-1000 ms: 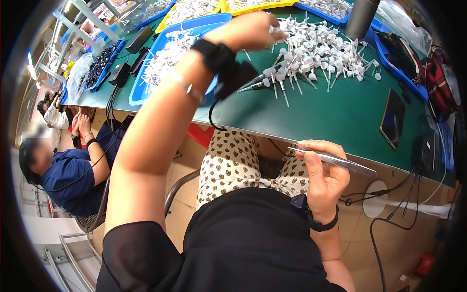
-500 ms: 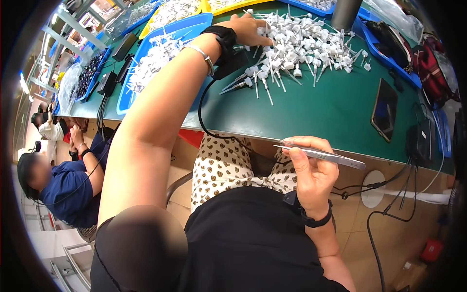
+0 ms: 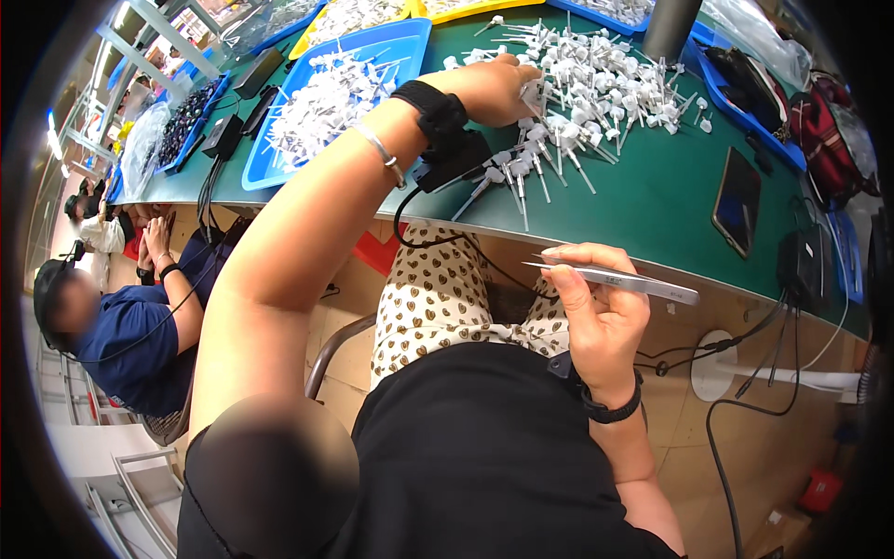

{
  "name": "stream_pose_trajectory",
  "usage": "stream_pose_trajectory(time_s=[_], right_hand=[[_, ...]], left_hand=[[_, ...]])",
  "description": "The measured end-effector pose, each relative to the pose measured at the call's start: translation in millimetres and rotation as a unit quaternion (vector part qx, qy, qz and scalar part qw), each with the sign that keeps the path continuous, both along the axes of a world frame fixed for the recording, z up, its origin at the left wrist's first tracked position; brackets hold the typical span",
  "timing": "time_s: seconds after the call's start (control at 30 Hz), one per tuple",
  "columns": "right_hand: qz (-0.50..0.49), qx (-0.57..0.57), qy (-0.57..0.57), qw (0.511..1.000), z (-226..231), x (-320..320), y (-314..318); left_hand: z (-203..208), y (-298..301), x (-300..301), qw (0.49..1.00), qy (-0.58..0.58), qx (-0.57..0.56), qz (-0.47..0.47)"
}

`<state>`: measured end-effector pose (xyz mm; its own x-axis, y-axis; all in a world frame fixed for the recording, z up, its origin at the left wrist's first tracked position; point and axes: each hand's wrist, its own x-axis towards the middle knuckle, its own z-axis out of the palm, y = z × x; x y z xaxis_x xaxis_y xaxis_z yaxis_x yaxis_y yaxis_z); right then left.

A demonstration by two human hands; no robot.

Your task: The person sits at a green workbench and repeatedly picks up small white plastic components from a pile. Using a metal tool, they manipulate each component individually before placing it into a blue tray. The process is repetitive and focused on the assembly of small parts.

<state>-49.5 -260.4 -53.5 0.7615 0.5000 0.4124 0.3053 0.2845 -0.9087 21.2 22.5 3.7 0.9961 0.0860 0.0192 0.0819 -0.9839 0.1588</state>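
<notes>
My left hand reaches over the table to the left edge of a heap of white plastic nozzle-like pieces with thin stems. Its fingers are curled in at the heap, and a pale piece seems to sit at the fingertips, though the hand mostly hides it. Above the near table edge, my right hand grips metal tweezers between thumb and fingers. The tweezers' tips point left and stand slightly apart, with nothing between them. Several stemmed pieces lie loose just below my left hand.
A blue tray of similar white pieces stands left, with yellow trays behind it. A metal post rises behind the heap. A phone and cables are at right. Another person sits at left.
My left hand has come nearer and to the right, its fingers now curled more tightly at the heap. My right hand keeps the tweezers in nearly the same place.
</notes>
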Motion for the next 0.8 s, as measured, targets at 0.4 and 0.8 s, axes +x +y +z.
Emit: stream_pose_trajectory(time_s=[0.4, 0.8], right_hand=[[-0.003, 0.002, 0.010, 1.000, -1.1, 0.2, 1.1], [-0.027, 0.062, 0.071, 0.995, 9.9, 20.4, -14.2]], left_hand=[[9.8, -30.5, -110.3, 0.999, -0.021, 0.041, -0.006], [10.9, -39.1, -123.8, 0.931, -0.192, -0.277, 0.140]])
